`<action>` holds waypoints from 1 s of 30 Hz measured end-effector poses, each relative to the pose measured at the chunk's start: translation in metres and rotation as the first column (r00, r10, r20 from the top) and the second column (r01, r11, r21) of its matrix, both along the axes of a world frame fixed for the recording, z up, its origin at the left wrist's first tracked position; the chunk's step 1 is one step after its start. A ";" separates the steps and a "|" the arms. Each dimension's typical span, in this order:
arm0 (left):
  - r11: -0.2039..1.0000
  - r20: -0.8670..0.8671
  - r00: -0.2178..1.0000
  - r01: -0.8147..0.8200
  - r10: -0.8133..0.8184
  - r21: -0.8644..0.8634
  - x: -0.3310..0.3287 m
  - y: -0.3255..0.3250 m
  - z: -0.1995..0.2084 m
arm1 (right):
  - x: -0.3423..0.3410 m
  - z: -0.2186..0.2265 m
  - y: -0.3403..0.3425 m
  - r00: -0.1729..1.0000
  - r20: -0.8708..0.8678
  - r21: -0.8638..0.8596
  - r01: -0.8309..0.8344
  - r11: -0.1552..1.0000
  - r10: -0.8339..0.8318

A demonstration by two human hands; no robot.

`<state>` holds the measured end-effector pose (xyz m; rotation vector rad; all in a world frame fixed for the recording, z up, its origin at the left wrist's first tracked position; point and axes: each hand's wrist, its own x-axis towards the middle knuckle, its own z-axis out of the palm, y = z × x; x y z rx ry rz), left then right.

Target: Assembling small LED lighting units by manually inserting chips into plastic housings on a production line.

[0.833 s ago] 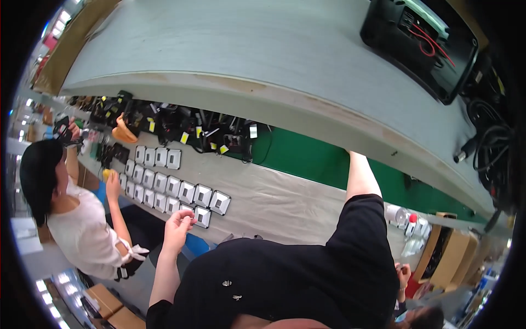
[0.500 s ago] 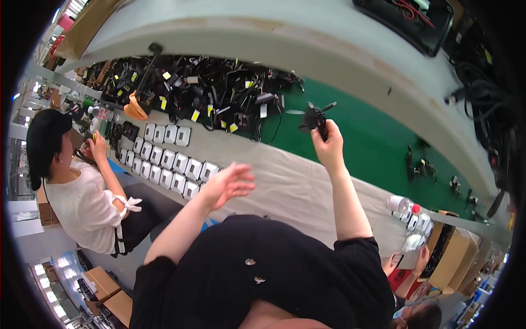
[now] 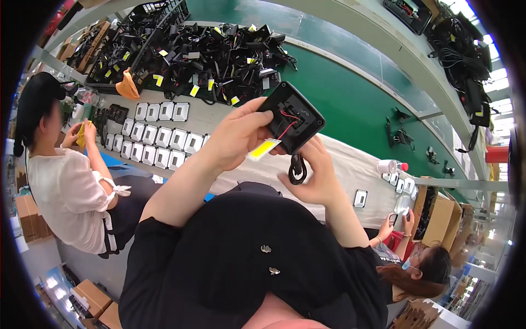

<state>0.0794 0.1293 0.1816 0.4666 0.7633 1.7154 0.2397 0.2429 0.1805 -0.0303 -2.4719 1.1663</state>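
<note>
My left hand (image 3: 238, 134) grips the left edge of a black square LED lamp housing (image 3: 308, 116), thumb on its open side. Inside the housing show red wires and black parts. A yellow-and-white LED strip panel (image 3: 265, 149) hangs from the wires beside my left fingers. My right hand (image 3: 318, 172) is at the housing's lower right edge, its fingers curled partly behind it. A coiled black cable (image 3: 297, 170) hangs below the housing, between my right thumb and fingers; whether they press on the cable is hard to tell.
Rows of silver square frames (image 3: 164, 135) lie at left on the cloth-covered bench. Behind them is a heap of black lamp parts (image 3: 219, 60) beside a black crate (image 3: 159, 13). A plastic bottle (image 3: 389, 166) lies at right. Co-workers (image 3: 66, 164) sit left and right.
My left hand has come in from empty air and taken hold of the lamp housing. My right hand has drawn the black bundle back from the green surface toward me. The view has shifted.
</note>
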 end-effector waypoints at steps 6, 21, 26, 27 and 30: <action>0.973 -0.237 0.958 -0.195 0.162 -0.123 0.007 -0.025 0.030 | 0.027 0.041 0.003 0.921 -0.156 -0.164 0.333 0.928 -0.358; 0.991 -0.141 0.987 -0.094 0.080 -0.099 0.000 -0.048 0.033 | -0.006 0.065 -0.052 0.957 -0.053 0.221 0.290 0.931 -0.286; 0.988 -0.356 0.925 0.096 -0.132 -0.117 -0.019 -0.053 0.036 | -0.005 0.060 -0.023 0.985 -0.020 0.117 0.173 0.978 -0.172; 0.974 -0.395 0.892 0.172 -0.218 -0.149 -0.023 -0.055 0.040 | -0.007 0.062 -0.018 0.991 -0.027 0.111 0.136 0.984 -0.134; 0.912 -0.436 0.801 0.351 -0.410 -0.213 -0.026 -0.056 0.044 | -0.017 0.070 -0.014 0.998 -0.001 0.110 0.067 0.992 -0.068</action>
